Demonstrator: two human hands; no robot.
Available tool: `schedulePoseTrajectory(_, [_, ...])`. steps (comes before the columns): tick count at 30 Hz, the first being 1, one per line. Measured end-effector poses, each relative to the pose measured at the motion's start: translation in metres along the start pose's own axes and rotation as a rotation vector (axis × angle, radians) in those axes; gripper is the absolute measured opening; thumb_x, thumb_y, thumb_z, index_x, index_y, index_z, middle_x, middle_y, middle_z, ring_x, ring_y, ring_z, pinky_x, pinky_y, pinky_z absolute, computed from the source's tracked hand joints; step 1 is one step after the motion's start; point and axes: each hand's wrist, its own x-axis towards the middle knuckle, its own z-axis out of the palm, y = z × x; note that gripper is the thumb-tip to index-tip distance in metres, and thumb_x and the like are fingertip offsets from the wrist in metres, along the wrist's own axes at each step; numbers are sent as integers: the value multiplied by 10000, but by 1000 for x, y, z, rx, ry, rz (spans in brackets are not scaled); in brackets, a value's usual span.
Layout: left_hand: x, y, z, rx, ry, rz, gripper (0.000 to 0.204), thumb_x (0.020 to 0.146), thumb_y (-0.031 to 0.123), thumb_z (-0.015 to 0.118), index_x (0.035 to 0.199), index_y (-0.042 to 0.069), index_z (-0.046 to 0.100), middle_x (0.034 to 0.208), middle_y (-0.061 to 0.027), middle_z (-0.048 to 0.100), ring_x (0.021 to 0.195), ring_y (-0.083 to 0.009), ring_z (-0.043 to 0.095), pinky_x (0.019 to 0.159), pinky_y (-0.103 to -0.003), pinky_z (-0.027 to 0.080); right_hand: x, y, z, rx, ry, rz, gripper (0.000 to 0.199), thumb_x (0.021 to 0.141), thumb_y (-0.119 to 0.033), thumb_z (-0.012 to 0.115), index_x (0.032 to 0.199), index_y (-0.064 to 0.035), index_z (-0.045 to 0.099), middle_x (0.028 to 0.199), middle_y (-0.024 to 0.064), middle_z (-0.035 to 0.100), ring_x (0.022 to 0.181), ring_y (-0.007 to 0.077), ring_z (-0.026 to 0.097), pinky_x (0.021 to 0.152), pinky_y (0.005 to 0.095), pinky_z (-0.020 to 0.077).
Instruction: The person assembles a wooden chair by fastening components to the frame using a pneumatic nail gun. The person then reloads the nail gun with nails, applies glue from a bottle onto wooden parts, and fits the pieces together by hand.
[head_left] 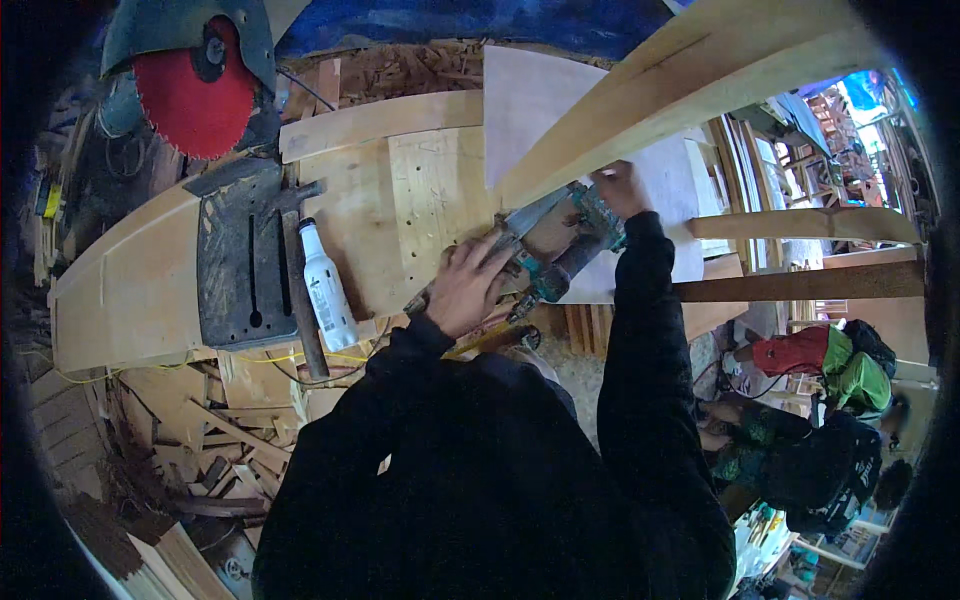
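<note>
A teal-and-black power tool (570, 262) lies on the bench in front of me, with a flat grey metal part (532, 214) along its left side. My left hand (468, 285) rests at the tool's left edge, its fingers stretched out and slightly apart against it. At the tool's far right end, my right hand (621, 190) is closed, fingers curled in; what they hold is hidden. A long curved wooden piece (670, 95) slants over the bench just beyond both hands, its near end close to the tool. Under the tool lies a pale sheet (530, 95).
At far left stands a saw with a red round blade (195, 95) over a slotted dark plate (225, 265). A white bottle (328, 290) lies beside a hammer (302, 270). Wooden bars (800, 226) jut out right. Scrap wood (220, 440) covers the lower left floor; a person (820, 470) is lower right.
</note>
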Motion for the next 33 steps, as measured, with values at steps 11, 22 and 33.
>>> schedulePoseTrajectory(11, [22, 0, 35, 50, 13, 68, 348, 808, 196, 591, 1126, 54, 583, 1222, -74, 522, 1124, -275, 431, 923, -436, 325, -21, -106, 11, -514, -178, 199, 420, 708, -344, 678, 1065, -127, 632, 994, 188, 635, 890, 382, 613, 765, 486, 490])
schedulePoseTrajectory(22, [18, -4, 35, 24, 66, 79, 331, 813, 188, 601, 1122, 69, 598, 1251, -51, 526, 1136, -264, 447, 932, -429, 322, 36, -15, 34, -434, -270, -381, 246, 708, -272, 643, 774, -36, 655, 814, 147, 654, 807, 322, 624, 729, 420, 497])
schedulePoseTrajectory(33, [54, 19, 47, -170, 156, 20, 317, 848, 173, 545, 1133, 37, 567, 1178, -120, 553, 1100, -309, 499, 941, -425, 361, 13, -101, -93, 316, 342, -21, 173, 759, -127, 685, 744, 4, 573, 688, 74, 610, 642, 185, 608, 591, 324, 493])
